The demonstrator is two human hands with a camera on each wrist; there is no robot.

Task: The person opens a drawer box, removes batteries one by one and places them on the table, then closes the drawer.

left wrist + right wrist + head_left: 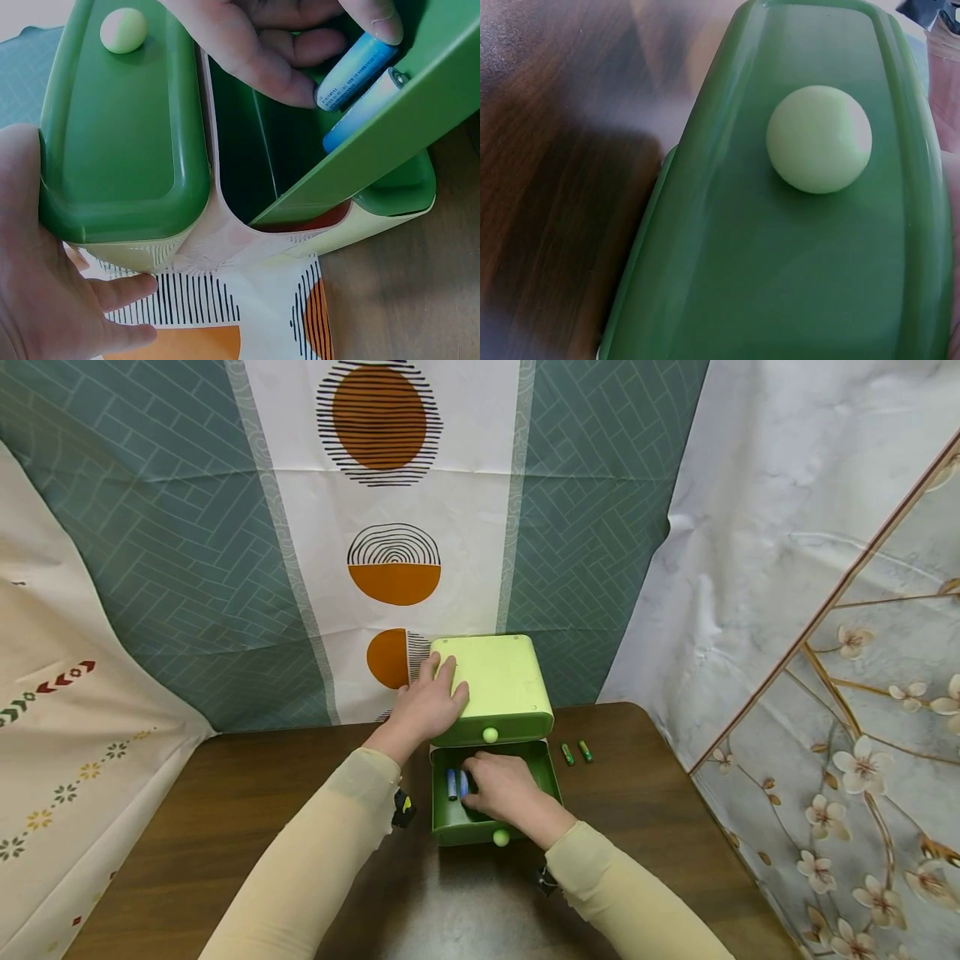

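My left hand (427, 708) rests on the pale green top of a small two-drawer box (498, 672), fingers spread near its left edge. The lower green drawer (467, 837) is pulled out, and my right hand (504, 789) reaches down into it. In the left wrist view, thumb and fingers of that hand pinch a blue battery (355, 72) by its ends. Right beside it lies a second blue battery (366, 111), along the drawer wall. The upper drawer (124, 135) is closed, with a round knob.
Two small green batteries, a nearer-left one (567, 754) and a right one (585, 751), lie on the brown wooden table (630, 827) right of the box. A patterned cloth (397, 568) hangs behind. A flowered cloth (847, 760) borders the table's right side.
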